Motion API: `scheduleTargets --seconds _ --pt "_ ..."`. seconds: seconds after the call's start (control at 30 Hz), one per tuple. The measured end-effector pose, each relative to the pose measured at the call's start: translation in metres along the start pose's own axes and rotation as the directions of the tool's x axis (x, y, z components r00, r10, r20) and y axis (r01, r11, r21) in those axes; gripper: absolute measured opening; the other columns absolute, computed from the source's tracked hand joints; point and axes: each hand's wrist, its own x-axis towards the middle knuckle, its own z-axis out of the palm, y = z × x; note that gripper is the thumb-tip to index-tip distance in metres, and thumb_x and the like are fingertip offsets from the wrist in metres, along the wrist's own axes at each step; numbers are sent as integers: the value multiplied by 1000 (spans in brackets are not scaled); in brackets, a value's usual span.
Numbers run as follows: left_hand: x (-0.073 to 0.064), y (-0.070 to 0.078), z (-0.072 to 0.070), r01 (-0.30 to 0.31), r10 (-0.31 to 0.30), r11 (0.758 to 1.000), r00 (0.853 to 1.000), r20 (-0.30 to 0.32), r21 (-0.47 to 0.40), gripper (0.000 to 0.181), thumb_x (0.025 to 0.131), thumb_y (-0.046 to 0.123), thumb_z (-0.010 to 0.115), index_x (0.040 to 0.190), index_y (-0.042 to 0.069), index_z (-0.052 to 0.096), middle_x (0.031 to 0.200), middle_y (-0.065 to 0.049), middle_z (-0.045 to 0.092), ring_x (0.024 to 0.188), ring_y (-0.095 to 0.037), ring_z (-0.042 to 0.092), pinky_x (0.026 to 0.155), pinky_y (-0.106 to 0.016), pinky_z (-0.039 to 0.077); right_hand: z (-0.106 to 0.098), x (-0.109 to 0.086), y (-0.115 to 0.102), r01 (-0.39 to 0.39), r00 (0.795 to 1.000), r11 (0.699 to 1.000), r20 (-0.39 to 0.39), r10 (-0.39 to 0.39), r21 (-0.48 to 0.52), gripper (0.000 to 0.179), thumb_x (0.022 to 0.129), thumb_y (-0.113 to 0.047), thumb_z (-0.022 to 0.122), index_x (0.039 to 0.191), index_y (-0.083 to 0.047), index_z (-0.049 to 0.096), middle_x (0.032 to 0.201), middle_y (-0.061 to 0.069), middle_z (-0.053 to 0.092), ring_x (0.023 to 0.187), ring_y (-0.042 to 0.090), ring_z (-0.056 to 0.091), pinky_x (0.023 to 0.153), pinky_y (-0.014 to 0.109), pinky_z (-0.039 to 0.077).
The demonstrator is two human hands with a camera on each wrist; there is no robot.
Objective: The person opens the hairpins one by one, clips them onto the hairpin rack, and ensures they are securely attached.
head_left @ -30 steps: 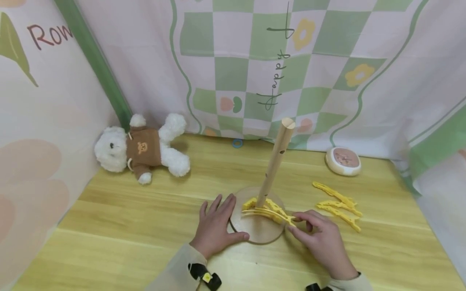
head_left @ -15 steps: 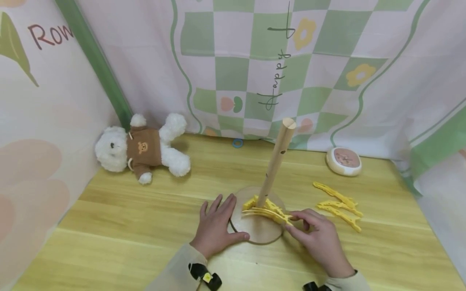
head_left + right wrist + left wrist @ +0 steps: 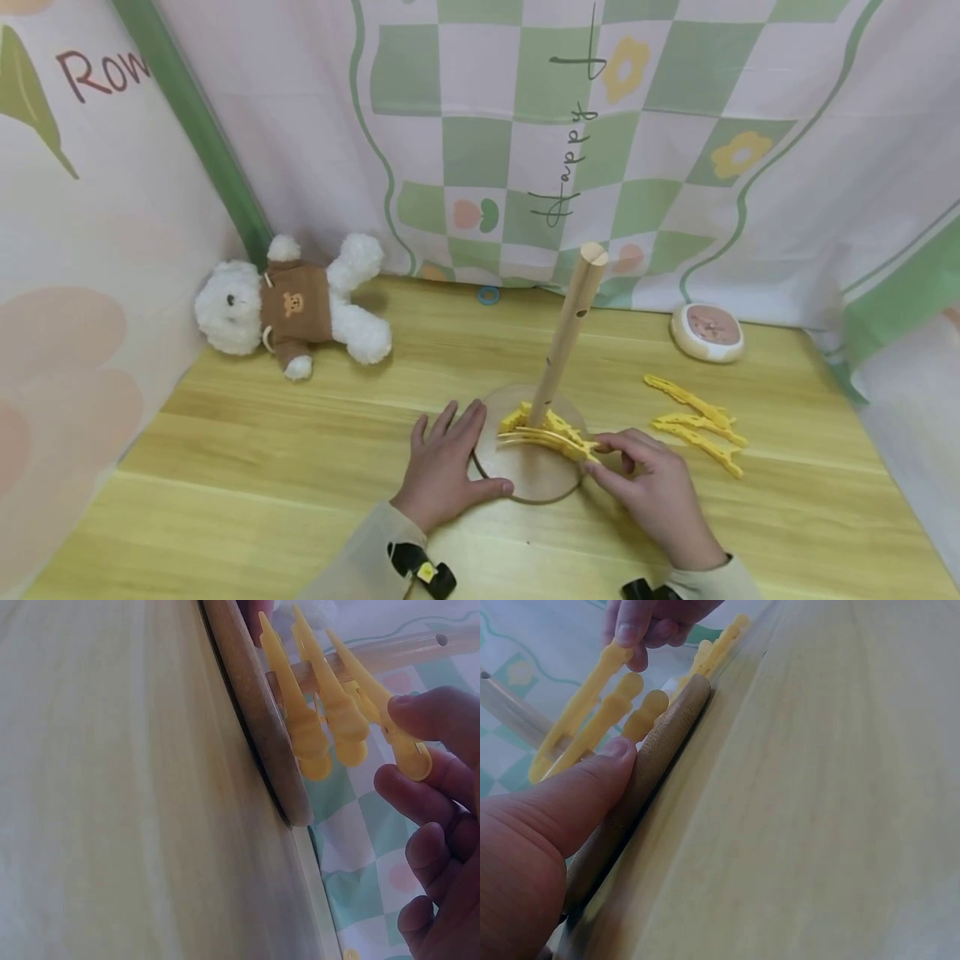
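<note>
A round wooden base lies on the table, with a wooden post standing up from it. My left hand rests at the base's left edge, fingers spread and thumb over the near rim. Between the thumb and forefinger of my right hand is the tail end of a yellow alligator hair clip. The right wrist view shows this clip farthest from the base, across the post. Two more yellow hair clips sit below it, nearer the base, one above the other.
Several loose yellow hair clips lie to the right of my right hand. Behind them is a white and pink rounded device. A plush toy in a brown top lies at the back left, and a small blue ring by the curtain.
My right hand has shifted slightly left toward the post, taking the pinched hair clip along. The left hand has stayed on the base.
</note>
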Motion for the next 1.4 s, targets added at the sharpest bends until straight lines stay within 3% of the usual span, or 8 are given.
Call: scheduleTargets --seconds 1.4 --pt "2 -4 4 2 -2 1000 1000 4 14 112 75 77 66 160 14 27 165 2 25 152 -32 17 117 -64 2 6 7 -5 15 1000 1000 4 -15 -6 30 71 -6 89 97 -15 77 81 -6 66 64 14 51 55 16 38"
